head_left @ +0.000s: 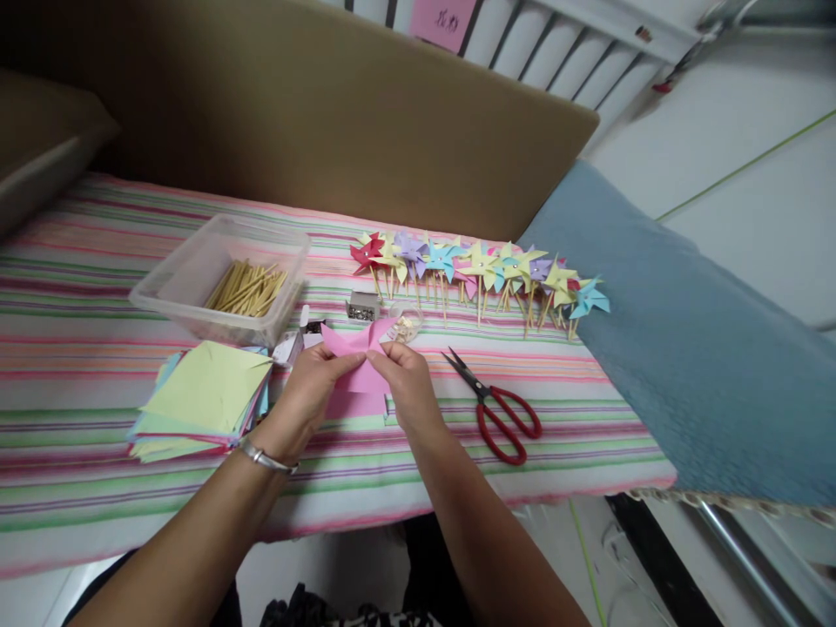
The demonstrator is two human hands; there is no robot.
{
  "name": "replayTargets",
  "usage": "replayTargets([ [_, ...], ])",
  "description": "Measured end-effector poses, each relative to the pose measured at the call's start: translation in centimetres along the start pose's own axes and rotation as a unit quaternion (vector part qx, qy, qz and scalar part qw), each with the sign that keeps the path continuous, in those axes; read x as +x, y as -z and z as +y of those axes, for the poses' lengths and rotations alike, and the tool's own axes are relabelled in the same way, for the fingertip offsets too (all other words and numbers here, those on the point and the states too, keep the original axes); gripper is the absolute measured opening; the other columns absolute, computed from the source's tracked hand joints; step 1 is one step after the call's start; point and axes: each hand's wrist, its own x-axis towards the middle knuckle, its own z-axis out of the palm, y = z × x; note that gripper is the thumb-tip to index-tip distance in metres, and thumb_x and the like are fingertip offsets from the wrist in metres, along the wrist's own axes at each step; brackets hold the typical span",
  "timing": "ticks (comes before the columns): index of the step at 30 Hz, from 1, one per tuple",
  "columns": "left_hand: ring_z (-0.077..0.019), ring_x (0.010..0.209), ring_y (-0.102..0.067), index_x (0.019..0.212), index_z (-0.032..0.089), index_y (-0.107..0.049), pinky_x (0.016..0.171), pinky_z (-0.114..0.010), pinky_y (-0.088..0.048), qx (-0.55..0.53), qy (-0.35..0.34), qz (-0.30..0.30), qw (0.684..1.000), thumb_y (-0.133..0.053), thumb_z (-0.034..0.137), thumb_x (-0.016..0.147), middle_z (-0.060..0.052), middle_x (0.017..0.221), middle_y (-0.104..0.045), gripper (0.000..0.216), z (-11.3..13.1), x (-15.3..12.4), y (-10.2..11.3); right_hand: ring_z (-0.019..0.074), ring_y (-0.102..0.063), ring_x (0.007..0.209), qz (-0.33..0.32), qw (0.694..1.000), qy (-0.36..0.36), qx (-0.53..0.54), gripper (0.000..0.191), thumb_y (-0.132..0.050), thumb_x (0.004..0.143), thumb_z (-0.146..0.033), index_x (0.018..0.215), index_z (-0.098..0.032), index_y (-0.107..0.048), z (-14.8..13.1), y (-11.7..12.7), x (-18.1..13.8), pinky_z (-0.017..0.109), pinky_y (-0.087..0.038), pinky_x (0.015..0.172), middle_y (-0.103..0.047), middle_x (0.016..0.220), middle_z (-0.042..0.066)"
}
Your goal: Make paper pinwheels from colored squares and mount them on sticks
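Note:
A pink paper square (358, 380) with cut, bent-in corners is held between both of my hands, just above the striped cloth. My left hand (312, 376) pinches its left side, thumb pointing toward the paper's middle. From the other side my right hand (406, 376) grips it, and the two thumbs nearly meet at the centre. Red-handled scissors (483, 392) lie with blades parted to the right of my right hand. Just beyond the paper are a small box of metal pins (363, 306) and a round clear dish (406, 324) of small pieces.
A stack of coloured paper squares (207, 387) lies at left, below a clear plastic tub (176, 306) holding wooden sticks (248, 289). Several finished paper pinwheels (480, 266) on sticks line the back right. A cardboard panel (340, 122) stands behind the striped tablecloth (575, 453).

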Motion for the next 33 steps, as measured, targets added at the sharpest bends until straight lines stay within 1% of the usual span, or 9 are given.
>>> replayTargets([
  [4, -0.0124, 0.062, -0.060, 0.072, 0.013, -0.070, 0.062, -0.024, -0.044, -0.004, 0.013, -0.010, 1.000, -0.080, 0.024, 0.056, -0.002, 0.069, -0.071, 0.021, 0.1, 0.1, 0.1, 0.0085, -0.025, 0.055, 0.009, 1.000, 0.005, 0.012, 0.033, -0.062, 0.072, -0.030, 0.056, -0.020, -0.035, 0.1, -0.1, 0.0, 0.023, -0.023, 0.052, -0.026, 0.058, -0.007],
  [12, -0.0089, 0.052, -0.053, 0.066, 0.016, -0.069, 0.055, -0.021, -0.040, -0.007, 0.006, -0.013, 1.000, -0.077, 0.021, 0.058, 0.003, 0.058, -0.066, 0.013, 0.4, 0.0, 0.1, 0.0087, -0.029, 0.056, 0.009, 0.998, -0.006, 0.060, 0.029, -0.063, 0.071, -0.032, 0.059, -0.019, -0.041, 0.2, -0.1, -0.1, 0.023, -0.028, 0.055, -0.033, 0.058, -0.007],
  [17, -0.0085, 0.049, -0.051, 0.061, 0.016, -0.065, 0.052, -0.021, -0.038, 0.011, 0.000, 0.008, 1.000, -0.077, 0.023, 0.057, 0.004, 0.054, -0.062, 0.014, 0.4, 0.0, 0.1, 0.0085, -0.032, 0.054, 0.005, 0.999, -0.017, 0.048, 0.028, -0.063, 0.071, -0.032, 0.058, -0.019, -0.043, 0.0, -0.1, -0.1, 0.022, -0.030, 0.054, -0.035, 0.056, -0.007],
  [20, -0.0083, 0.047, -0.050, 0.059, 0.016, -0.063, 0.051, -0.022, -0.038, 0.022, -0.008, 0.022, 0.999, -0.076, 0.023, 0.056, 0.004, 0.052, -0.060, 0.015, 0.5, 0.1, 0.3, 0.0093, -0.040, 0.056, -0.014, 0.999, -0.014, 0.027, 0.022, -0.062, 0.073, -0.033, 0.063, -0.018, -0.050, 0.2, -0.2, 0.1, 0.023, -0.035, 0.057, -0.044, 0.059, -0.006],
  [23, -0.0093, 0.051, -0.053, 0.062, 0.014, -0.065, 0.054, -0.022, -0.040, 0.021, -0.010, 0.025, 0.999, -0.077, 0.023, 0.055, 0.003, 0.056, -0.064, 0.015, 0.8, 0.3, 0.7, 0.0127, -0.053, 0.066, -0.014, 1.000, -0.003, 0.003, 0.017, -0.062, 0.074, -0.032, 0.083, -0.018, -0.058, 0.4, -0.2, 0.2, 0.026, -0.044, 0.065, -0.058, 0.072, -0.002],
  [25, -0.0104, 0.053, -0.055, 0.064, 0.014, -0.066, 0.055, -0.023, -0.041, 0.018, -0.013, 0.035, 0.999, -0.077, 0.022, 0.054, 0.001, 0.059, -0.066, 0.017, 1.2, 0.5, 1.0, 0.0158, -0.059, 0.076, 0.015, 0.997, 0.043, -0.055, 0.026, -0.062, 0.074, -0.028, 0.098, -0.019, -0.059, 0.4, -0.1, 0.2, 0.030, -0.048, 0.073, -0.063, 0.084, 0.003],
  [27, -0.0109, 0.051, -0.054, 0.062, 0.014, -0.065, 0.054, -0.023, -0.041, 0.018, -0.022, 0.052, 0.998, -0.077, 0.022, 0.053, 0.001, 0.057, -0.065, 0.017, 1.8, 0.5, 1.3, 0.0195, -0.059, 0.094, 0.032, 0.978, 0.139, -0.153, 0.034, -0.059, 0.076, -0.023, 0.111, -0.022, -0.058, 0.2, 0.2, 0.1, 0.035, -0.047, 0.086, -0.063, 0.102, 0.007],
  [30, -0.0100, 0.047, -0.051, 0.056, 0.015, -0.061, 0.050, -0.022, -0.040, 0.005, -0.036, 0.067, 0.997, -0.077, 0.020, 0.051, 0.003, 0.050, -0.060, 0.017, 2.8, 0.5, 1.7, 0.0227, -0.044, 0.123, 0.010, 0.919, 0.273, -0.285, 0.044, -0.051, 0.079, -0.013, 0.120, -0.026, -0.056, -0.2, 0.6, -0.3, 0.042, -0.036, 0.104, -0.049, 0.132, 0.008],
  [33, -0.0094, 0.049, -0.052, 0.058, 0.015, -0.062, 0.051, -0.021, -0.041, -0.030, -0.037, 0.066, 0.997, -0.076, 0.017, 0.051, 0.002, 0.054, -0.062, 0.017, 3.4, 0.6, 2.0, 0.0245, -0.030, 0.135, -0.036, 0.885, 0.316, -0.339, 0.052, -0.049, 0.077, -0.008, 0.124, -0.028, -0.054, -0.2, 0.5, -0.5, 0.046, -0.028, 0.110, -0.031, 0.146, 0.006],
])
